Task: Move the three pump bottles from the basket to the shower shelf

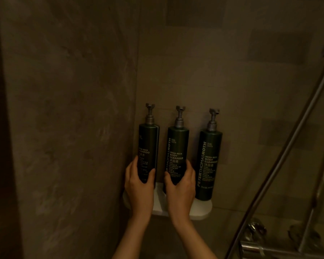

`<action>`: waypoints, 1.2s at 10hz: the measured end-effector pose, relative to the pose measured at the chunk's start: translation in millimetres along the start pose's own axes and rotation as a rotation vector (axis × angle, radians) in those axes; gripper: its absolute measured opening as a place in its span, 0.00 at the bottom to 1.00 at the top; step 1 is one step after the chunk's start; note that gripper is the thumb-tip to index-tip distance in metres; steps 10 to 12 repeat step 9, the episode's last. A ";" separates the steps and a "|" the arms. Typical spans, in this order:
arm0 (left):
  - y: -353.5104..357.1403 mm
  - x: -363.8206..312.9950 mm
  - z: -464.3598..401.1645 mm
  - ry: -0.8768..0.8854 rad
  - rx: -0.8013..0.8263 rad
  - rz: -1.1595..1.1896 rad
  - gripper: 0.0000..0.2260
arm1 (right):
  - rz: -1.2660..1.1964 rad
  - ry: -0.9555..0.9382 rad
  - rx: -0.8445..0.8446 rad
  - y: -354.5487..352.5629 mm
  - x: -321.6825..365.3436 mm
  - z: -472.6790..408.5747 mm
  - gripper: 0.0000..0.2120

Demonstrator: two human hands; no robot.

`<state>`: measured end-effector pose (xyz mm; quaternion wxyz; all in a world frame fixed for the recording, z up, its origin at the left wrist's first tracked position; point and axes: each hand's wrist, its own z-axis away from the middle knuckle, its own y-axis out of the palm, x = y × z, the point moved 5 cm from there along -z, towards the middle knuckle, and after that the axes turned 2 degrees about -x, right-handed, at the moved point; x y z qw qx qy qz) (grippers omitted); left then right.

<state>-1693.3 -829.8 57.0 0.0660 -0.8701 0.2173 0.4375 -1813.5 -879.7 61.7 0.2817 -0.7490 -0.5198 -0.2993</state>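
Three dark green pump bottles (178, 152) upright on white shower shelf (202, 207)

Three dark green cylindrical plastic pump bottles (178, 146) with pale lettering and grey metal pump heads (180, 116) — on a white rounded stone corner shelf (201, 208) — against mottled brown stone wall tiles (64, 90).

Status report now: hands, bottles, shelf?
Left hand grips dark green shampoo bottle. Right hand grips middle cleanser bottle. Third bottle standing on white shelf. Nothing blocking.
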 end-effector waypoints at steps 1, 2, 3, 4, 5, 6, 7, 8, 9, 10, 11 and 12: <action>0.1 -0.4 -0.3 -0.001 0.000 -0.003 0.26 | -0.002 -0.003 -0.011 -0.6 0.5 0.4 0.31; 0.4 -0.3 -0.5 -0.006 0.004 -0.010 0.26 | 0.002 -0.001 -0.005 -0.4 0.3 0.3 0.32; 0.8 0.2 -0.8 -0.002 0.000 -0.018 0.26 | 0.019 -0.010 -0.006 0.6 -1.0 -0.2 0.32; 0.5 0.4 -0.5 -0.005 0.000 -0.017 0.26 | 0.021 -0.003 -0.006 1.6 -1.5 -0.4 0.32; -0.1 2.1 0.4 -0.008 0.004 -0.011 0.26 | 0.018 0.001 -0.007 1.3 -3.2 -0.5 0.32; -0.1 1.9 0.5 -0.011 0.005 -0.019 0.26 | 0.024 0.010 0.002 1.1 -2.9 0.1 0.32; 1.1 2.2 -1.3 -0.012 0.003 -0.032 0.26 | 0.030 0.016 0.005 1.4 -3.1 -1.6 0.32; -3.5 -2.4 6.3 0.010 -0.005 -0.046 0.25 | 0.024 -0.013 -0.005 -6.2 3.9 4.4 0.31; -5.6 -6.2 9.6 0.029 -0.021 -0.072 0.23 | 0.007 -0.092 -0.043 -13.3 12.9 6.2 0.28; -5.6 -6.2 9.6 0.029 -0.021 -0.072 0.23 | 0.007 -0.092 -0.043 -13.3 12.9 6.2 0.28; -5.6 -6.2 9.6 0.029 -0.021 -0.072 0.23 | 0.007 -0.092 -0.043 -13.3 12.9 6.2 0.28; -5.6 -6.2 9.6 0.029 -0.021 -0.072 0.23 | 0.007 -0.092 -0.043 -13.3 12.9 6.2 0.28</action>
